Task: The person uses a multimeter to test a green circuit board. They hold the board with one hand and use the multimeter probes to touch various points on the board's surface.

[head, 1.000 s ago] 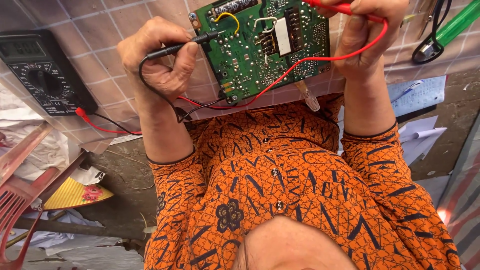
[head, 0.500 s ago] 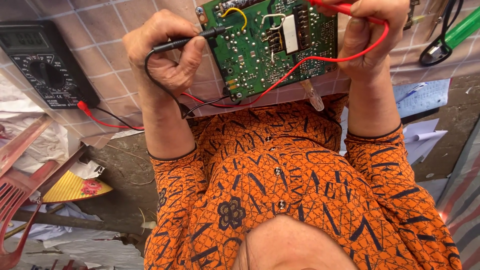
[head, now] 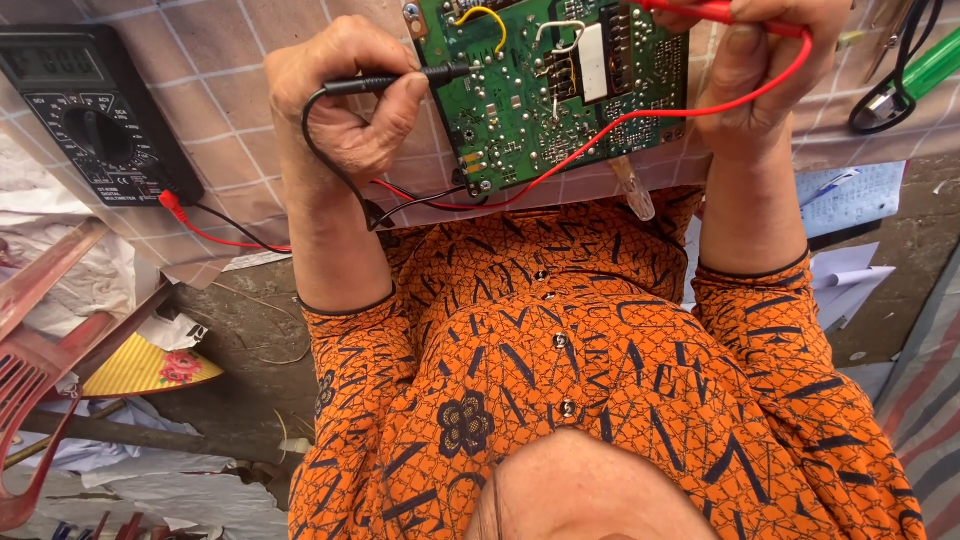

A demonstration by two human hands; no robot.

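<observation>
Two hands hold multimeter probes against a green circuit board on a tiled table.

The left hand point(head: 345, 105) pinches the black probe point(head: 400, 80) between thumb and fingers, its tip touching the circuit board point(head: 540, 110) at its left edge. The right hand point(head: 765, 70) grips the red probe point(head: 715, 10) over the board's upper right. Red and black leads run to the black multimeter point(head: 85, 110), well apart on the left.

Orange button-front shirt point(head: 560, 340) with dark geometric print, dark-edged cuffs on three-quarter sleeves.
</observation>
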